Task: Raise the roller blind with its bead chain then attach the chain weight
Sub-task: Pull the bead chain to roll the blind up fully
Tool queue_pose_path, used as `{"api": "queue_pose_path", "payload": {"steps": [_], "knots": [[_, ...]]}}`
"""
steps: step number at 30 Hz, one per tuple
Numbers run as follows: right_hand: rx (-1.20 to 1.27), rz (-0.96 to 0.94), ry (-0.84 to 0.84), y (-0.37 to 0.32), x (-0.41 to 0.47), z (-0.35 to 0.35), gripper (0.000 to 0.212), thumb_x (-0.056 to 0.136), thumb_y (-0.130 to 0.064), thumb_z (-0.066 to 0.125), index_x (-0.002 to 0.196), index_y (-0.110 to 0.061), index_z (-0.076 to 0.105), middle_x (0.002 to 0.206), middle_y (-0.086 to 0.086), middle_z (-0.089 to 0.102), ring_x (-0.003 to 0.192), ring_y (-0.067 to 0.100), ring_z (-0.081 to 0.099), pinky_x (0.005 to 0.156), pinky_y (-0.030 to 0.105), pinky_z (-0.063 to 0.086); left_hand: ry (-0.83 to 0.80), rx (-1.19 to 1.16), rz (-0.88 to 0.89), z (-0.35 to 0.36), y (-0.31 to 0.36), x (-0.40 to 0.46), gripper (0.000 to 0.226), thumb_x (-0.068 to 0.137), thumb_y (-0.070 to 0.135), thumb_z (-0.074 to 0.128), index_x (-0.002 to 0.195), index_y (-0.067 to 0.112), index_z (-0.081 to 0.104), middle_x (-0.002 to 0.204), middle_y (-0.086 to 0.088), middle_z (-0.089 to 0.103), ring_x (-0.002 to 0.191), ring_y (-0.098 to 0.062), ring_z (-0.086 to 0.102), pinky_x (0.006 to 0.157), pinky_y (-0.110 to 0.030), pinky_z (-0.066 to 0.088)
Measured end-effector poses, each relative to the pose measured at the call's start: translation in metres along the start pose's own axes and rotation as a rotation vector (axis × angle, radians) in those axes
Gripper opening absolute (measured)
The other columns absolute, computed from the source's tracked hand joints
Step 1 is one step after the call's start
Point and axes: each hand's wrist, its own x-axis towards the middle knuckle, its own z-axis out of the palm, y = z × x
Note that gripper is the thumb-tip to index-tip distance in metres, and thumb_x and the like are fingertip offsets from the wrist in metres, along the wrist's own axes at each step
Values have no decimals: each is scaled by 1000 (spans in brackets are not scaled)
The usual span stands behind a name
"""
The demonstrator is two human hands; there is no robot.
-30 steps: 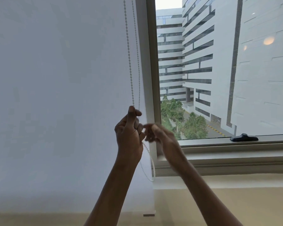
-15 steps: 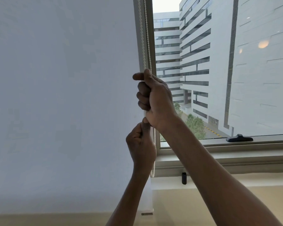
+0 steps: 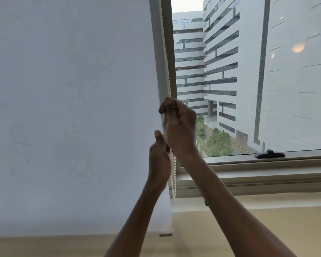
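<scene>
A white roller blind (image 3: 72, 108) covers the left window pane, and its bottom bar (image 3: 166, 234) hangs low near the sill. The white bead chain (image 3: 165, 58) runs down the blind's right edge along the window frame. My right hand (image 3: 180, 127) grips the chain with curled fingers at mid-height. Just below it, my left hand (image 3: 159, 160) holds the chain's lower part, thumb up. The chain's loop (image 3: 173, 182) hangs below both hands. A small black piece (image 3: 206, 203) peeks out behind my right forearm on the sill; I cannot tell what it is.
The right pane is uncovered and looks out on white buildings and trees. A black window handle (image 3: 269, 154) lies on the lower frame. The beige sill (image 3: 267, 182) and wall run below the window.
My right hand rose to grip the chain high, then came down with it. My left hand moved from above the right to just below it. The view shifted left.
</scene>
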Motion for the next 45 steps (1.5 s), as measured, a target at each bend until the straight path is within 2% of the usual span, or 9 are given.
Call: {"api": "queue_pose_path", "payload": {"steps": [3, 6, 11, 14, 17, 28, 36, 42, 45], "knots": [[-82, -19, -22, 10, -18, -4, 32, 99, -17, 49, 68, -17, 56, 52, -13, 48, 46, 4, 43, 48, 20, 34, -106, -247, -54, -7, 34, 25, 64, 99, 55, 20, 92, 27, 77, 85, 2, 76, 89, -12, 70, 85, -30, 52], [-93, -11, -48, 21, -33, -9, 34, 101, -11, 47, 69, -2, 54, 53, -13, 42, 49, 9, 34, 48, 24, 27, -225, -454, -99, -14, 76, 50, 78, 98, 61, 16, 121, 3, 61, 104, -11, 74, 101, -23, 69, 88, -30, 54], [-66, -9, -80, 22, -39, -8, 33, 101, -18, 46, 71, -12, 55, 47, -14, 40, 45, 10, 29, 46, 23, 25, -361, -446, -66, -10, 130, 71, 68, 96, 66, 27, 111, 12, 66, 82, 4, 67, 64, -11, 57, 52, -22, 43], [-38, 16, -90, 21, -39, -6, 34, 100, -22, 45, 68, -23, 54, 47, -12, 35, 46, 13, 28, 46, 27, 23, -268, -487, -50, 4, 131, 71, 54, 97, 59, 39, 99, 14, 69, 58, 8, 34, 48, -6, 19, 38, -21, 18], [-7, 32, -103, 22, -36, -7, 42, 99, -16, 44, 61, -33, 48, 51, -14, 34, 48, 16, 27, 46, 31, 21, -137, -560, -56, 11, 116, 67, 39, 101, 45, 45, 93, 16, 70, 47, 11, 25, 38, -3, 17, 32, -17, 18], [106, 219, -319, 46, -54, -30, 32, 97, -17, 47, 66, -9, 45, 51, -3, 37, 45, 9, 29, 42, 21, 24, -5, -599, -23, -1, 80, 49, 31, 99, 36, 53, 81, 18, 70, 47, 12, 27, 37, -2, 18, 31, -17, 18], [2, 255, -371, 15, -21, -40, 33, 103, -23, 38, 103, -9, 67, 90, 18, 65, 82, 23, 59, 77, 44, 48, 28, -559, -43, -1, 36, 2, 30, 86, 40, 58, 65, 21, 67, 43, 13, 31, 35, -1, 24, 32, -16, 23], [280, 379, -464, -50, 43, -15, 36, 105, -23, 36, 114, 1, 61, 76, 10, 64, 62, 19, 54, 54, 27, 43, 64, -458, -86, 14, 39, -6, 39, 100, 31, 51, 64, 17, 57, 44, 10, 26, 37, -4, 20, 37, -16, 20], [402, 531, -397, -58, 53, -1, 34, 104, -26, 40, 109, -4, 65, 56, -4, 43, 43, 9, 30, 43, 24, 21, 69, -434, -79, 12, 40, -6, 44, 100, 29, 51, 58, 17, 55, 44, 9, 26, 37, -5, 20, 37, -17, 19]]}}
